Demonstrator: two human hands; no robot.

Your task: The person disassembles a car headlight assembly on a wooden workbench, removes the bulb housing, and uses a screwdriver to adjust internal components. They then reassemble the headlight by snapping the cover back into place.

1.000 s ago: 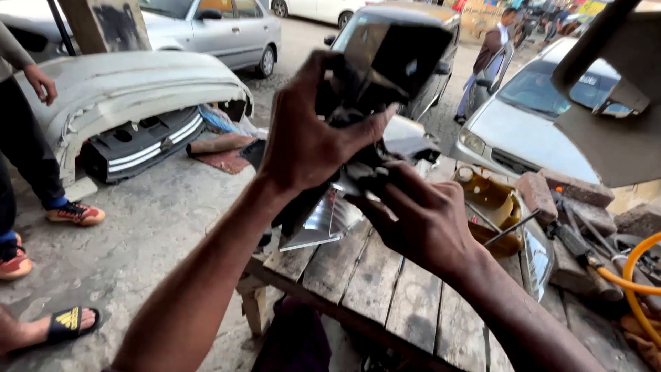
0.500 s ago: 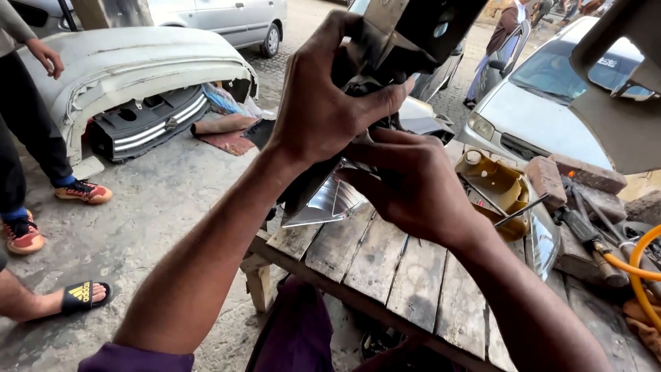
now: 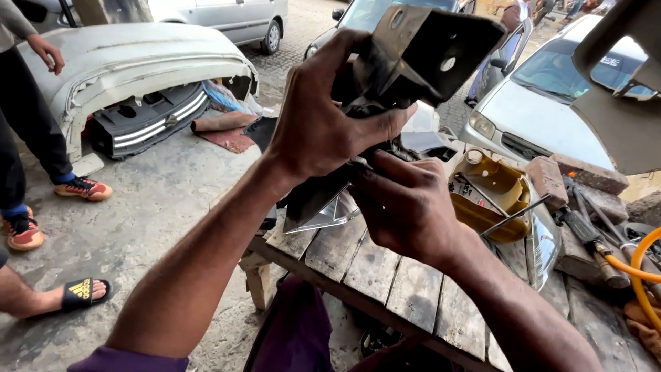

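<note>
My left hand (image 3: 323, 117) grips a dark, grimy metal bracket part (image 3: 427, 52) with holes in it, held up over a wooden plank workbench (image 3: 385, 275). My right hand (image 3: 406, 207) is just below it, fingers closed on the lower end of the same part. Under both hands a clear plastic headlight lens (image 3: 323, 210) rests on the bench.
A yellow cut-open container (image 3: 492, 193) with a metal rod lies on the bench, beside bricks (image 3: 564, 176) and tools. A detached white car bumper (image 3: 131, 76) lies on the ground at left. Other people's feet (image 3: 79, 293) stand at left. Parked cars (image 3: 551, 89) are behind; an orange hose (image 3: 637, 269) at right.
The part and both hands have risen slightly and come closer to the camera; my grip on it is unchanged.
</note>
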